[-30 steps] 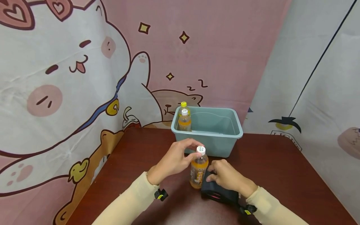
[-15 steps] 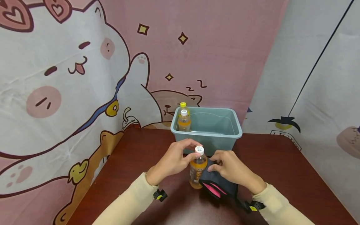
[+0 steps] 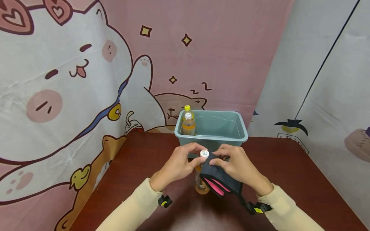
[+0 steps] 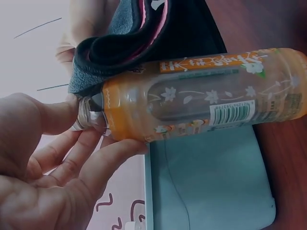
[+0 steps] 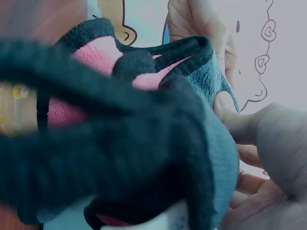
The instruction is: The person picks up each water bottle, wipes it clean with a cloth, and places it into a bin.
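Note:
My left hand (image 3: 180, 162) pinches the neck of a plastic drink bottle (image 4: 192, 93) just under its white cap (image 3: 204, 154). The bottle stands upright on the table, with an orange-and-clear label and amber liquid inside. In the right hand (image 3: 240, 165) I pinch a folded dark grey cloth (image 3: 221, 175) by its upper edge. Black edging and a pink inner side show on this cloth, also seen large and partly blurred in the right wrist view. It hangs against the bottle's right side near the neck and hides part of the label in the head view.
Behind the hands stands a light blue plastic bin (image 3: 212, 138). Two bottles stand in its left end, one with a yellow cap (image 3: 187, 108), one with a white cap (image 3: 188, 116). The brown table (image 3: 277, 170) meets a printed wall cloth.
My right hand has lifted the cloth off the table, up and left against the bottle, so its pink inside shows. My left hand keeps its hold on the bottle.

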Available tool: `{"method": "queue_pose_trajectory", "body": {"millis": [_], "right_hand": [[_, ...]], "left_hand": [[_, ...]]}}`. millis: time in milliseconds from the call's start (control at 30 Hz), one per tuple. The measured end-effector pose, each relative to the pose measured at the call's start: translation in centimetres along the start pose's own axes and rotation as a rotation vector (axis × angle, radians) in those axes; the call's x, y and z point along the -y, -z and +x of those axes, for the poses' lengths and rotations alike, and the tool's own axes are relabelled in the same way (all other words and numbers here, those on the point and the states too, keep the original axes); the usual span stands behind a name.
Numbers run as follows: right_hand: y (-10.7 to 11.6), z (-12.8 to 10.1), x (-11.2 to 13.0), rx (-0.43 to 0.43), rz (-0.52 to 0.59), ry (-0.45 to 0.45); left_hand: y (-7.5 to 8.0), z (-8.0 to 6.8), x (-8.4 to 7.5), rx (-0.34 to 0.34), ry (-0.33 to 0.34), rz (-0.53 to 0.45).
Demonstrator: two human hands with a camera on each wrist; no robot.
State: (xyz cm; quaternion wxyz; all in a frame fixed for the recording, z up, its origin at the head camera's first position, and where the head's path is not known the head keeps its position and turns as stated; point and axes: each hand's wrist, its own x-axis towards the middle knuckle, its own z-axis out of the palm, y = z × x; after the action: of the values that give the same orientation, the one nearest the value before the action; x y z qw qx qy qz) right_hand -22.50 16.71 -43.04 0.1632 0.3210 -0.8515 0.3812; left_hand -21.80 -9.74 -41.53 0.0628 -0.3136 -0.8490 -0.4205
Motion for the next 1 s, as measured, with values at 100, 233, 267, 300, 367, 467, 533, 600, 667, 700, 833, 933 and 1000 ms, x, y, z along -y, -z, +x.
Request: {"method": "queue_pose_trajectory", "body": {"millis": [100,233,267,300,367,467,533,600,667,700,833,933,1000], "right_hand": [[0.0,0.0,0.2,-0.001,-0.011,-0.010],[0.2,-0.1,0.2,0.014,-0.018,-0.029],[0.2,-0.1,0.2,0.021,-0.020,-0.033],[0.2,-0.1,0.2,0.029,-0.021,-0.040],[0.3,-0.2,0.0,0.047,-0.025,-0.053],[0.3,-0.4,-0.2,0.074,-0.031,-0.068],[0.3,-0.6,-0.4,0.089,-0.032,-0.074],[0.2,-0.7,-0.7,0.101,-0.031,-0.074],[0.1,-0.9,-1.1,0.113,-0.026,-0.072],[0.0,-1.0,-1.3,0.121,-0.023,-0.072],[-0.7,-1.6,-2.6,0.183,0.005,-0.086],[-1.6,-2.1,-3.8,0.242,0.017,-0.098],[-2.3,-2.4,-4.5,0.273,0.013,-0.101]], "left_hand": [[-0.1,0.1,0.1,-0.001,-0.001,-0.004],[-0.1,0.2,0.2,0.002,0.000,-0.005],[-0.1,0.2,0.2,0.000,0.001,-0.003],[-0.1,0.2,0.2,-0.002,0.002,-0.001],[-0.1,0.2,0.2,-0.004,0.005,0.001],[-0.1,0.1,0.2,-0.001,0.010,-0.008],[-0.1,0.0,0.2,0.000,0.011,-0.011],[-0.1,0.0,0.2,0.001,0.008,-0.015],[-0.1,0.0,0.3,0.000,0.004,-0.015],[0.0,-0.1,0.2,-0.002,0.003,-0.014],[0.0,-0.1,0.3,-0.001,0.003,-0.015],[-0.1,-0.1,0.3,0.001,0.010,-0.015],[-0.3,-0.1,0.3,0.005,0.017,-0.021]]}}
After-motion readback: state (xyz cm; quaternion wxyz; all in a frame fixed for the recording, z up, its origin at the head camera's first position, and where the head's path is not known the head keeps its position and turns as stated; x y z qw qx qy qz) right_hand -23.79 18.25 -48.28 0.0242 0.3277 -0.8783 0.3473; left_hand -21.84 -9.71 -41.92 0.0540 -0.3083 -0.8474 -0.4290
